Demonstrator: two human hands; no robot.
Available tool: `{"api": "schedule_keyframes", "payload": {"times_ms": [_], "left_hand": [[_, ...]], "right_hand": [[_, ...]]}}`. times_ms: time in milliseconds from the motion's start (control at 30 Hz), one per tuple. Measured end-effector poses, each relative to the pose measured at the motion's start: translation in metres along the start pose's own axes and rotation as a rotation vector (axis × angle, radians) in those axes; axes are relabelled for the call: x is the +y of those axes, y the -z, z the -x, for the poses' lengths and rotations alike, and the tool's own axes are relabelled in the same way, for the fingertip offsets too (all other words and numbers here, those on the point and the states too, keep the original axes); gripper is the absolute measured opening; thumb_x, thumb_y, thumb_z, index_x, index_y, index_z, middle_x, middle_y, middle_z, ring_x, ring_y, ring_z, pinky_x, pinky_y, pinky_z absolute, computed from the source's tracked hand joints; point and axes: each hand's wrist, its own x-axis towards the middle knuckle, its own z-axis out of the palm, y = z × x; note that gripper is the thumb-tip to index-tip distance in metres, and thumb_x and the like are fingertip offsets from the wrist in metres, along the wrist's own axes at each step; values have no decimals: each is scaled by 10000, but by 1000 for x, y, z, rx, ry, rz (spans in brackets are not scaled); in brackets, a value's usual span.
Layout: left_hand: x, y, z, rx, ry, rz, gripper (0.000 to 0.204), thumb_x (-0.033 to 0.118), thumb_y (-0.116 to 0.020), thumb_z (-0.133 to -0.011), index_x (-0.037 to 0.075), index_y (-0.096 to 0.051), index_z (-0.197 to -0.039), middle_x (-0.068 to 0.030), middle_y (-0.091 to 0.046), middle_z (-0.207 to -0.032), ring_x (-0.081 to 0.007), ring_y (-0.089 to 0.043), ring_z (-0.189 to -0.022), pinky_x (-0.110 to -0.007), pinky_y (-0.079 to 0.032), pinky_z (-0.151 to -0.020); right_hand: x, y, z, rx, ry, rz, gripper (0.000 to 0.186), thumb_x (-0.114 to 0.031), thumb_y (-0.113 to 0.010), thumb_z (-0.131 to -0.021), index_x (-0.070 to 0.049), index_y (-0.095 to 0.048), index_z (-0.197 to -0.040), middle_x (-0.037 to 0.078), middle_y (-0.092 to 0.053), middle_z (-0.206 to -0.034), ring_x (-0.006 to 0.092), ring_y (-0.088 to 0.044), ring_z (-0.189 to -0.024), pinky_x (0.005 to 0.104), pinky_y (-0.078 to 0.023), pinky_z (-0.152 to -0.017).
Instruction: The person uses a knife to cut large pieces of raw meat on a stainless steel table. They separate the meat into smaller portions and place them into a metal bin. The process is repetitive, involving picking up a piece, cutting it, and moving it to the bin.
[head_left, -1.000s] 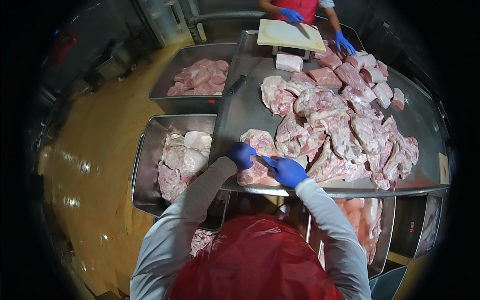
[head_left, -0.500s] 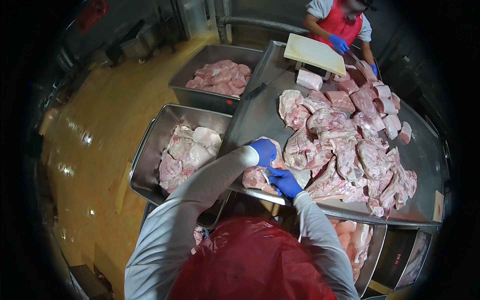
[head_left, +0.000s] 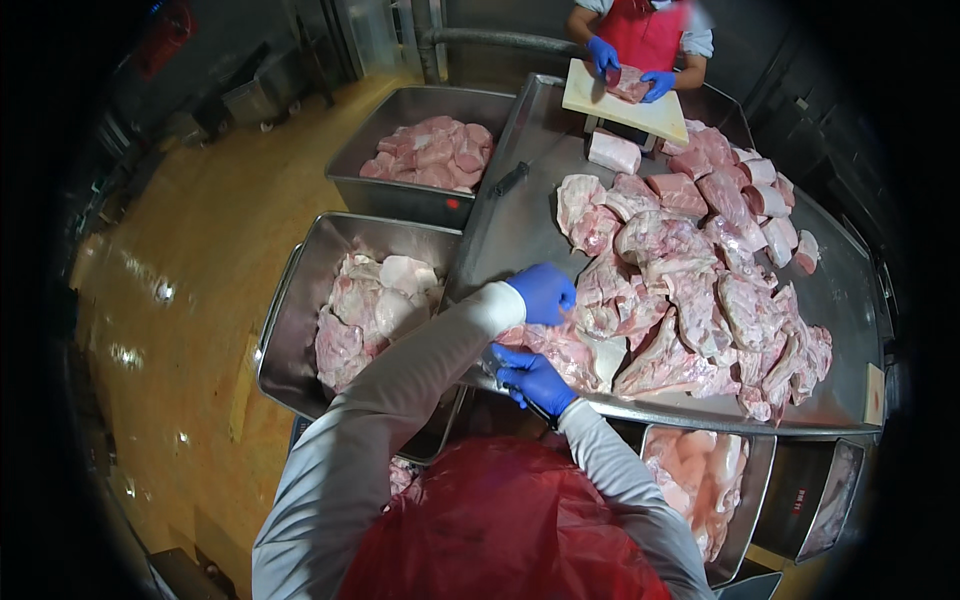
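Pink raw meat, one slab (head_left: 565, 350) of it, lies at the near edge of the steel desk (head_left: 520, 215), at the front of a large heap of meat cuts (head_left: 700, 290). The person's left hand (head_left: 541, 292), in a blue glove, rests curled on top of the slab, pressing it down. The right hand (head_left: 535, 380), also gloved in blue, is closed around a dark-handled knife (head_left: 510, 375) just at the desk's front rim, touching the slab's near side. Bare steel shows on the desk to the left of the heap and along its far right edge; the raised rim runs close under the right hand.

Beside the desk on the left stands a steel tub (head_left: 300, 300) holding pale trimmed pieces, and beyond it a second tub (head_left: 400, 110) with pinker cuts. Below the desk's front edge a bin (head_left: 745, 500) holds more pale meat. At the far end another person's gloved hands (head_left: 630, 70) hold a piece on a white cutting board (head_left: 590, 100).
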Motion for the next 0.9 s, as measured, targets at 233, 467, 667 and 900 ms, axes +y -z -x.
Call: {"api": "schedule_keyframes", "payload": {"times_ms": [233,467,667,900], "left_hand": [[25,58,163,597,291,205,234,194,-843,-828,57,-655,-807,-111,-628,-704,-239,-626,-638,-370,-508,-623],[-18,-140,501,1038,1221,335,185,-3,-803,-781,45,-638,-849,-22,-681,-830,-110,-613,-777,-299,-538,-738],[-28,-226,465,534,1632,-147,307,257,-741,-868,60,-767,-1102,-207,-757,-1083,-393,-720,-1029,-443,-581,-928],[-18,-152,115,633,180,-136,362,50,-564,-912,49,-664,-1259,-180,-645,-1273,-386,-608,-1174,-459,-487,-1057]], "right_hand": [[45,58,107,352,297,781,555,-77,-663,-964,-156,-562,-1504,214,-750,-1040,287,-745,-889,371,-565,-822],[52,103,148,475,272,883,583,-4,-636,-935,-143,-569,-1497,298,-707,-1157,413,-720,-1038,425,-559,-910],[39,113,129,375,278,947,598,-70,-616,-943,-131,-514,-1529,286,-654,-1305,452,-667,-1122,475,-550,-943],[52,103,121,410,264,1224,731,-69,-576,-897,-162,-403,-1601,288,-669,-1025,458,-685,-807,538,-561,-726]]}}
